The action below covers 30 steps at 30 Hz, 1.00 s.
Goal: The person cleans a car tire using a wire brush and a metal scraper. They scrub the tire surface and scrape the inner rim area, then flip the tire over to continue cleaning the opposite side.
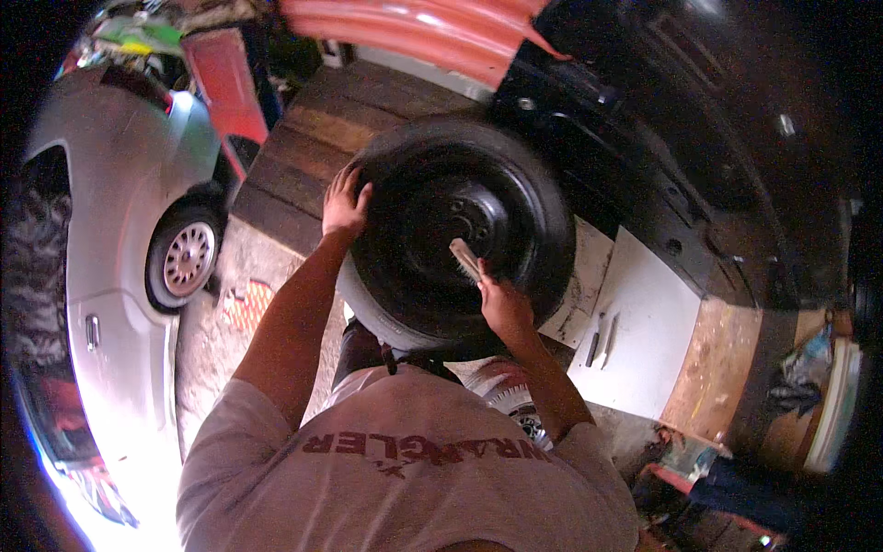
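A black wheel with its tyre (547,216) is in front of my body, its dark steel rim (428,241) facing up toward me. My left hand (344,204) lies on the tyre's upper left edge, its fingers stretched out over the rubber. In my right hand (503,304) is a scrub brush (466,258) with a pale body and bristles along one side. The brush is over the lower right of the rim's centre; I cannot tell whether the bristles touch the metal. Bolt holes show near the middle of the rim.
A silver car (120,221) stands to the left. Dark wooden planks (308,152) lie beyond the wheel, below a red corrugated sheet (414,28). At right, a white board (648,322) bears two slim tools (602,340). A large black panel (708,138) fills the upper right.
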Each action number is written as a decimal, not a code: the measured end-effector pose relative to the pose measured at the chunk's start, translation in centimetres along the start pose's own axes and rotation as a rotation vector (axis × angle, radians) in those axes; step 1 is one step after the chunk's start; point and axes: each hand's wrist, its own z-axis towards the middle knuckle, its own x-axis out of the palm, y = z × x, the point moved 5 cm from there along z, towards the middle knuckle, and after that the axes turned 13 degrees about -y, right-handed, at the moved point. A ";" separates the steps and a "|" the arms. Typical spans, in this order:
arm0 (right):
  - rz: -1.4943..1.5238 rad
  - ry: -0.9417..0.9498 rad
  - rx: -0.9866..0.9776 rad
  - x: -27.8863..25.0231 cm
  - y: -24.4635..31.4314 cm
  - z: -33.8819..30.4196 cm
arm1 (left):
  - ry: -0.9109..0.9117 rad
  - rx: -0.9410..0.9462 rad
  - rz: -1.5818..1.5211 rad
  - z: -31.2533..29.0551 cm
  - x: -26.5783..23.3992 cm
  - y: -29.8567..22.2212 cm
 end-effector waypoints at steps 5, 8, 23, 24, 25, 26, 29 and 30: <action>0.038 -0.105 0.265 -2.4 -4.3 2.8 | 0.118 0.075 0.181 -0.8 0.5 -1.3; -0.079 0.001 0.149 -0.2 -3.3 1.6 | 0.228 0.099 0.356 -1.6 0.7 -2.4; 0.012 0.031 0.161 1.5 0.1 0.8 | 0.276 0.148 0.305 -1.4 -0.2 -3.1; -0.010 -0.020 0.192 1.2 -0.7 1.9 | 0.266 0.145 0.305 -1.4 -0.1 -2.7; -0.032 -0.068 0.228 0.7 -2.1 3.4 | 0.271 0.139 0.312 -1.4 -0.2 -2.7; -0.058 -0.120 0.268 0.3 -3.3 4.9 | 0.276 0.135 0.314 -1.2 -0.2 -2.9; -0.079 -0.279 0.158 0.1 -3.4 9.2 | 0.290 0.132 0.317 -1.0 -0.2 -3.3; -0.117 -0.167 0.201 0.3 -2.6 9.9 | 0.295 0.129 0.319 -0.9 -0.2 -3.3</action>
